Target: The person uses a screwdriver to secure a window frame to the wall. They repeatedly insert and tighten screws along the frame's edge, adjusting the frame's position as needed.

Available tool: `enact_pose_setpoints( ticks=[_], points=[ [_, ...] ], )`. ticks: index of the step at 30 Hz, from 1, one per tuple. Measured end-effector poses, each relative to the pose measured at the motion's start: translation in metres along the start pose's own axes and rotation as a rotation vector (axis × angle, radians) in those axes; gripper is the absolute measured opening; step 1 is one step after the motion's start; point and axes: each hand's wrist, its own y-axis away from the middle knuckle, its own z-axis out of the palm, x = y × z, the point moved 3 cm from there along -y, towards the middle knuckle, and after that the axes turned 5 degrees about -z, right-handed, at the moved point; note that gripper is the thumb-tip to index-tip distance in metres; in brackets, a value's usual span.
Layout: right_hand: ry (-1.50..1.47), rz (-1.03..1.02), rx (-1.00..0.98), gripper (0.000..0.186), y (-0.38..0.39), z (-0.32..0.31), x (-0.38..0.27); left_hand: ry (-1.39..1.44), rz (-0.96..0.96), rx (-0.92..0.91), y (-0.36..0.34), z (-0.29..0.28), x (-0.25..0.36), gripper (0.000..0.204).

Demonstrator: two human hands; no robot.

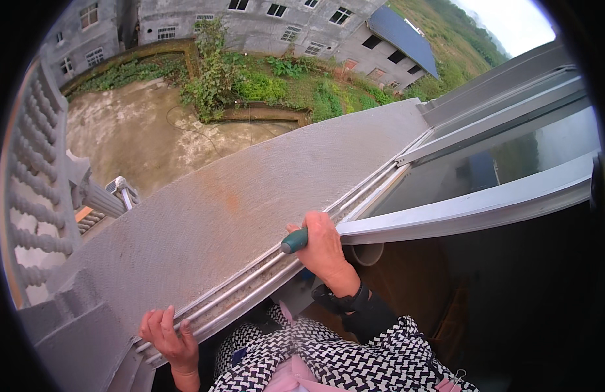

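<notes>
My right hand (325,247) is closed round a dark green handle (294,241) whose rounded grey end sticks out to the left. The tool's other end is hidden by the hand, so its kind does not show. This hand is over the sliding window's metal track (270,268), close to the edge of the sash (446,214). Specks of dirt lie in the track's grooves. At the track's left end, my left hand (168,341) rests on the frame with its fingers apart, holding nothing.
Beyond the track stretches a wide grey concrete ledge (250,176) with a rusty stain, dropping off to a yard (132,124) below. A balustrade (41,176) stands at the left. Glass panes (511,163) fill the right. A white bucket-like rim (368,254) shows beneath the sash.
</notes>
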Motion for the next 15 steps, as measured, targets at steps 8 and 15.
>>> enact_pose_setpoints(
  ticks=[8,15],
  points=[
    [-0.054,0.022,0.07,0.036,-0.025,0.006,-0.003,0.035,0.093,-0.048,0.002,0.004,-0.002,0.031],
    [-0.566,-0.301,-0.221,0.028,0.066,-0.059,-0.066,0.072,0.14,-0.082,0.003,0.0,0.001,0.021]
  ],
)
